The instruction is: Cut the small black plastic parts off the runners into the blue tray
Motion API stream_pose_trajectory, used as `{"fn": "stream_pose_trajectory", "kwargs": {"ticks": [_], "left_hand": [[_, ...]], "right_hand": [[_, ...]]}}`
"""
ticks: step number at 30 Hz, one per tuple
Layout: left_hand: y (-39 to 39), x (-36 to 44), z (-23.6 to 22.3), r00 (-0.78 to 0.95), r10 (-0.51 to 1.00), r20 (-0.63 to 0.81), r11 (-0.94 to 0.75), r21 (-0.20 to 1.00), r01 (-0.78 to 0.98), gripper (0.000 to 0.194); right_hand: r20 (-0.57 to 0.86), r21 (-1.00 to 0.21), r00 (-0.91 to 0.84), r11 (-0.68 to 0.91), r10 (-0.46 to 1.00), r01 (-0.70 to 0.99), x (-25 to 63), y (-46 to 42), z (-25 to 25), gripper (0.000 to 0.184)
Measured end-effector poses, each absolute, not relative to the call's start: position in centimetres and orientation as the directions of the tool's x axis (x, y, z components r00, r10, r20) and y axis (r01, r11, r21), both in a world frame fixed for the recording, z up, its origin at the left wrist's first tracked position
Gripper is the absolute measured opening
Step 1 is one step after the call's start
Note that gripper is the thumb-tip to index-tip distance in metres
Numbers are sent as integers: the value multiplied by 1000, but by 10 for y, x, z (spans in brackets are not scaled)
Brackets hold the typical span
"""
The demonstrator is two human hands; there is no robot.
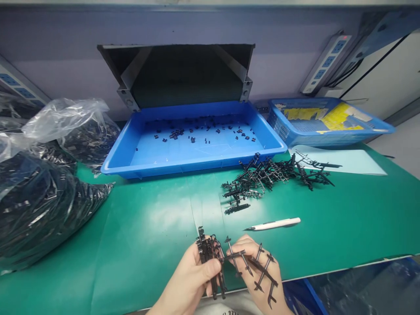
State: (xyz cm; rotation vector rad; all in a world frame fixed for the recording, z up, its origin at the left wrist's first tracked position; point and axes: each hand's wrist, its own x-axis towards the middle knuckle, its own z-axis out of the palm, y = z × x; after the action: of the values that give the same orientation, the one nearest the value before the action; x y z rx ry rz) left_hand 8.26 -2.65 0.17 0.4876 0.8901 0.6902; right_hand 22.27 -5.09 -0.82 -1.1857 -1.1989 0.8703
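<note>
My left hand (193,273) is closed around a bundle of black plastic parts (210,258), thumb pressed across the front. Close beside it, my right hand (262,271) holds a branched black plastic sprue (262,267), which lies across the palm and fingers. A few of the right fingertips are hidden behind the sprue. Beyond the hands, a tangled heap of black sprues (262,175) rests on the green mat. Between heap and hands lies a white pen-like tool (275,224) with a dark, pointed tip.
A blue tray (197,165) with small black pieces stands under a wall opening. Clear bags of black parts (49,205) fill the left side. At the right are a blue basket (328,139) and a pale sheet (348,161). Power strips hang on both sides.
</note>
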Motion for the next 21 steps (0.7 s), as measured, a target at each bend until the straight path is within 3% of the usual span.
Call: {"fn": "stream_pose_trajectory", "kwargs": {"ticks": [7, 11, 14, 16, 18, 21], "left_hand": [[-20, 86, 6, 523, 640, -562, 749, 609, -261, 42], [2, 82, 11, 504, 703, -502, 648, 743, -164, 30], [32, 89, 23, 462, 792, -400, 453, 892, -3, 22], [53, 99, 30, 381, 884, -269, 184, 952, 245, 20], [70, 112, 33, 340, 930, -141, -69, 840, 538, 18], [85, 125, 32, 348, 930, -116, -189, 662, 725, 13]], "right_hand": [[186, -981, 106, 190, 977, -33, 226, -56, -11, 16], [151, -986, 185, 162, 971, -49, 236, -57, -11, 12], [96, -984, 227, 127, 969, -124, 245, -59, -19, 7], [73, -979, 243, 117, 967, -169, 247, -62, -25, 8], [82, -971, 262, 136, 962, -194, 247, -64, -28, 14], [92, -984, 254, 128, 963, -128, 250, -67, -29, 22]]}}
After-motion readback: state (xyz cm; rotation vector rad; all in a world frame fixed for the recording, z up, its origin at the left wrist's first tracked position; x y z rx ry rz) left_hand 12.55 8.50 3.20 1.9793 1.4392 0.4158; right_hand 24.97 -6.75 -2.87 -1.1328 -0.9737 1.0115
